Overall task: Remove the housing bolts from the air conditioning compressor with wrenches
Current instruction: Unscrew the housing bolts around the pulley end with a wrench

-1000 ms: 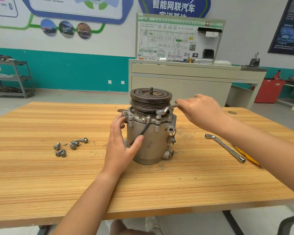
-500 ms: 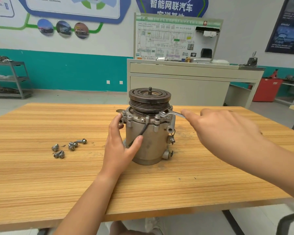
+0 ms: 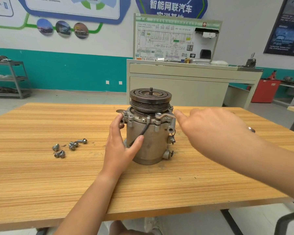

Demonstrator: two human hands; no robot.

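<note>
Inspection of the head view, item by item.

One compressor (image 3: 153, 141) stands upright on the table (image 3: 41, 184), at its middle and slightly toward the far edge. Its one dark pulley (image 3: 150, 100) faces up. One black cable (image 3: 145, 129) runs down the near face of the body.

One wrench (image 3: 165, 116) lies level on the upper flange. Its ring end sits over one bolt (image 3: 158, 114) on the near right of the rim, and its shaft points right.

The left hand (image 3: 120, 148) grips the compressor. The fingers wrap round the left side up to the flange, and the thumb presses the near face at the cable's lower end.

The right hand (image 3: 210, 133) reaches in from the right, back toward me. One straight finger has its tip at the wrench shaft. The other fingers and the thumb are hidden beneath the hand, so I cannot tell whether it grasps the wrench or only pushes it.

I count six loose bolts (image 3: 72, 147) in one cluster on the table, well left of the compressor. Some lie touching, so the count may be off by one.

One flat disc (image 3: 120, 110) lies on the table just beyond the compressor's left side.

One grey cabinet (image 3: 176, 89) stands beyond the table's far edge.
</note>
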